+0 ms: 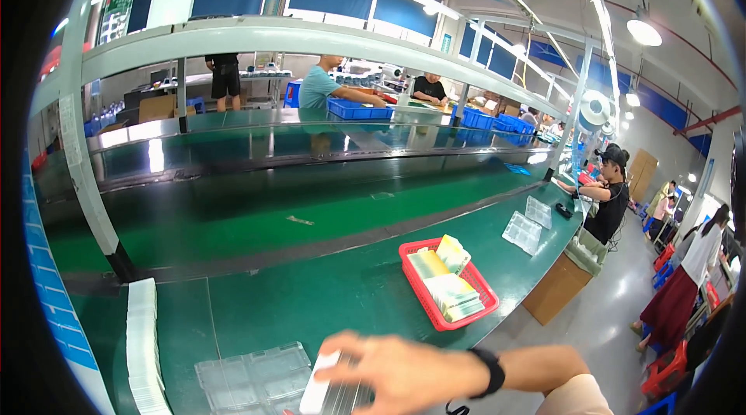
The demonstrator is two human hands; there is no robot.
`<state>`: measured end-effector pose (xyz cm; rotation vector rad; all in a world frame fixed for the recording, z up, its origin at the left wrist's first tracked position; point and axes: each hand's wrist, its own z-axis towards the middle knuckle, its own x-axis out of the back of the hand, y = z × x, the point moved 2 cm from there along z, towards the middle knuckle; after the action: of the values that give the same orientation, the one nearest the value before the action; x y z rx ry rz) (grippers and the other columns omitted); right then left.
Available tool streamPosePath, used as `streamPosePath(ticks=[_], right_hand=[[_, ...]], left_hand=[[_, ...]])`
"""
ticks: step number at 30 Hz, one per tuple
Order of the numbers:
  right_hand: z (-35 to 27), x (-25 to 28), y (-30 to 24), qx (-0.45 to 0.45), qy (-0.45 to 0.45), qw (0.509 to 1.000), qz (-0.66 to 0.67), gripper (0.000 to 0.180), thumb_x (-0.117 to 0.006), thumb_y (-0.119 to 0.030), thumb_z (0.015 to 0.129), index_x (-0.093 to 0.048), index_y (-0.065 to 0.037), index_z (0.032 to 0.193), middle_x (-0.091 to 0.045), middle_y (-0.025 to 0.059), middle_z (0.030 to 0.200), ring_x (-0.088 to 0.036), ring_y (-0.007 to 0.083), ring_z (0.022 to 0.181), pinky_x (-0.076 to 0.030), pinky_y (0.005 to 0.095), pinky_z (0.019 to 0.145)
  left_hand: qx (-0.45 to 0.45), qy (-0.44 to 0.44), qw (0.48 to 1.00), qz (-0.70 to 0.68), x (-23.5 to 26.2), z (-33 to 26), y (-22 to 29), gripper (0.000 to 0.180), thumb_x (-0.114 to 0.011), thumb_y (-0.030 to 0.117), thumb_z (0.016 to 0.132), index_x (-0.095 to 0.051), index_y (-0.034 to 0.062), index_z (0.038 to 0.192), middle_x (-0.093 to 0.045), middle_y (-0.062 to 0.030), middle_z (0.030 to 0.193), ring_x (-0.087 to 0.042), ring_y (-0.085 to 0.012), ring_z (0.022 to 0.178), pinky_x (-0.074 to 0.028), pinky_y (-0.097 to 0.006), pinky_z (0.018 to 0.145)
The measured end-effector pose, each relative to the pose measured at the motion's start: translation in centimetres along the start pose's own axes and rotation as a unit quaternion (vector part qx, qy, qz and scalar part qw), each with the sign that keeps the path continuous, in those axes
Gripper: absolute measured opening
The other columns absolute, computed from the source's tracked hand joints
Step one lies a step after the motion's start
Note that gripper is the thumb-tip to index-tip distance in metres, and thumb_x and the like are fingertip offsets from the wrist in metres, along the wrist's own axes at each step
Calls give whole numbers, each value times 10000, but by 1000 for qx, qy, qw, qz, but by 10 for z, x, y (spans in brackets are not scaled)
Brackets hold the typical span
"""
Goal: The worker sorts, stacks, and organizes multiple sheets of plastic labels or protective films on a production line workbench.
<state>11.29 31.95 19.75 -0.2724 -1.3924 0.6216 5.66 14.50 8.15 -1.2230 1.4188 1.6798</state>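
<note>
My right hand [385,372] reaches in from the lower right, a black band [489,371] on its wrist. Its fingers are bent over a stack of thin flat pieces [315,390] with a white face and striped edges, partly hidden under the hand. Close to that stack, a clear plastic tray [252,378] lies flat on the green bench [287,298]. Farther left runs a long row of thin white pieces [142,341] packed together. My left hand does not show.
A red basket [416,291] holds stacks of white and yellow-green cards [453,296]. Two clear trays [522,233] lie beyond it. A pale metal frame [85,158] spans the bench. A cardboard box [548,291] stands off its right edge, near a seated co-worker [610,197].
</note>
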Motion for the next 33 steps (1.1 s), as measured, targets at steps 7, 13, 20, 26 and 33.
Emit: streamPosePath(ticks=[7, 13, 20, 26, 33], right_hand=[[-31, -70, -20, 119, 64, 978, -158, 453, -691, -312, 803, -576, -197, 1226, -510, 166, 1338, -626, 335, 1028, -505, 479, 833], [-62, -87, 3, 142, 166, 957, -191, 491, -705, -355, 814, -575, -247, 1275, -538, 152, 1335, -571, 339, 1157, -447, 509, 978], [-77, -84, 34, 154, 251, 946, -136, 524, -760, -418, 786, -612, -255, 1261, -488, 203, 1422, -530, 401, 1247, -386, 584, 1067], [-111, -56, 75, -22, 362, 928, -82, 768, -806, -296, 761, -475, 9, 1384, -500, 245, 1383, -571, 415, 1174, -501, 447, 972], [-88, -52, 115, -174, 183, 959, -126, 884, -758, -352, 809, -329, 4, 1495, -407, 249, 1477, -498, 431, 1281, -406, 519, 1062]], left_hand=[[104, 173, 978, -62, 32, -18, 1, 551, -616, 391, 896, -531, 88, 1348, -650, -116, 1222, -650, -295, 1088, -559, -434, 904], [128, 135, 976, 115, 30, -8, 1, 464, -615, 209, 924, -518, -1, 1326, -649, -130, 1207, -655, -259, 1074, -544, -378, 920], [162, 175, 942, 235, 26, 32, 2, 469, -650, 211, 913, -549, 4, 1320, -649, -149, 1199, -651, -282, 1069, -530, -391, 926], [-71, 3, 612, 787, -39, 120, 29, 650, -699, 290, 859, -473, -8, 1390, -595, -270, 1200, -592, -398, 1137, -451, -480, 982], [-50, -85, 302, 948, 18, 160, 10, 796, -746, 407, 800, -427, -2, 1404, -608, -222, 1153, -615, -395, 1039, -477, -490, 898]])
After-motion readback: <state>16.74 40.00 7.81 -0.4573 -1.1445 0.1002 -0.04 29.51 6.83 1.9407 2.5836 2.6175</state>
